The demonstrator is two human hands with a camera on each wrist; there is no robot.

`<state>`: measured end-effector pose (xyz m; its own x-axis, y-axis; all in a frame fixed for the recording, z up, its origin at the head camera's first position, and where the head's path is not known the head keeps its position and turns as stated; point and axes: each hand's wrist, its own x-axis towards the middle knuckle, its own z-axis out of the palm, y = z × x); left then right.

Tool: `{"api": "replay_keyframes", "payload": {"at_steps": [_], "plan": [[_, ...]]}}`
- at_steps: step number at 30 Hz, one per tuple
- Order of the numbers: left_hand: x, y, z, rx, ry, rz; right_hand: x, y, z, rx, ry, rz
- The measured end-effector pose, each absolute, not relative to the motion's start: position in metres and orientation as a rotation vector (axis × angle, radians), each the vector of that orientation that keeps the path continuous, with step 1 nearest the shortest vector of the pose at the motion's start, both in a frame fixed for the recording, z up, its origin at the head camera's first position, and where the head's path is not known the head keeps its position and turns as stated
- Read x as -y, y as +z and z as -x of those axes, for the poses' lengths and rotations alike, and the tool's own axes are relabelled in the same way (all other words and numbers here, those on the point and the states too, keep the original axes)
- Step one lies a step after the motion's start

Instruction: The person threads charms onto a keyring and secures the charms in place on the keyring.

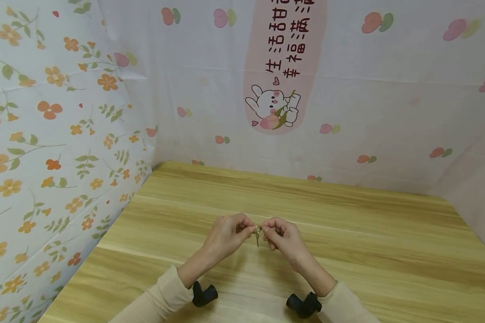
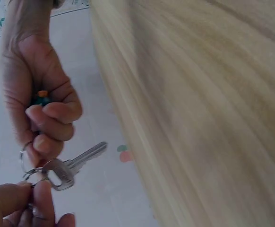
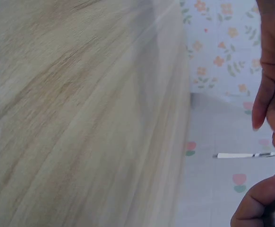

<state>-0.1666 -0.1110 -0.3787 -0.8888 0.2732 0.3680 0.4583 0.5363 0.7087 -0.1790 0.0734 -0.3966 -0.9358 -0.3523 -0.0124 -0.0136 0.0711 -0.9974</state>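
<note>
A silver key [image 1: 257, 238] hangs from a metal ring between both hands, above the wooden table [image 1: 347, 242]. My left hand [image 1: 226, 233] pinches the ring's small links beside the key head. Thumb and fingertips of my right hand [image 1: 284, 237] pinch the other side of the key ring [image 2: 23, 156]. Curled in the right palm is a small teal thing with an orange tip [image 2: 43, 97]; the fingers hide most of it. The key's toothed blade [image 2: 88, 155] points away from both hands in the left wrist view.
Black wrist mounts [image 1: 204, 294] sit under both sleeves, close to the tabletop. Behind the table hangs a pale printed curtain [image 1: 210, 89], and a flowered one [image 1: 64, 134] is at the left.
</note>
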Motion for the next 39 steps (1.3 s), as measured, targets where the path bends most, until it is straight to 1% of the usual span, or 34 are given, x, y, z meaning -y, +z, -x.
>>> {"api": "replay_keyframes", "payload": {"at_steps": [7, 12, 15, 22, 25, 29, 31, 34, 39], "plan": [[0.106, -0.387, 0.167, 2.379, -1.332, 0.739, -0.078, -0.392, 0.177, -2.138, -1.964, 0.303], [0.102, -0.388, 0.166, 2.365, -1.355, 0.789, -0.083, -0.391, 0.175, -2.203, -1.944, 0.310], [0.099, -0.387, 0.165, 2.457, -1.299, 0.787, -0.086, -0.393, 0.174, -2.361, -1.872, 0.386], [0.090, -0.380, 0.167, 2.568, -1.132, 0.763, -0.091, -0.395, 0.171, -2.748, -1.685, 0.739], [0.087, -0.378, 0.167, 2.538, -1.194, 0.744, -0.092, -0.394, 0.171, -2.781, -1.698, 0.719], [0.086, -0.379, 0.167, 2.504, -1.418, 0.695, -0.094, -0.392, 0.170, -2.743, -1.738, 0.619], [0.086, -0.379, 0.167, 2.509, -1.497, 0.684, -0.095, -0.392, 0.170, -2.731, -1.746, 0.622], [0.087, -0.379, 0.167, 2.572, -1.500, 0.697, -0.096, -0.392, 0.169, -2.766, -1.727, 0.705], [0.085, -0.376, 0.167, 2.668, -1.371, 0.696, -0.095, -0.394, 0.167, -2.892, -1.673, 0.884]]}}
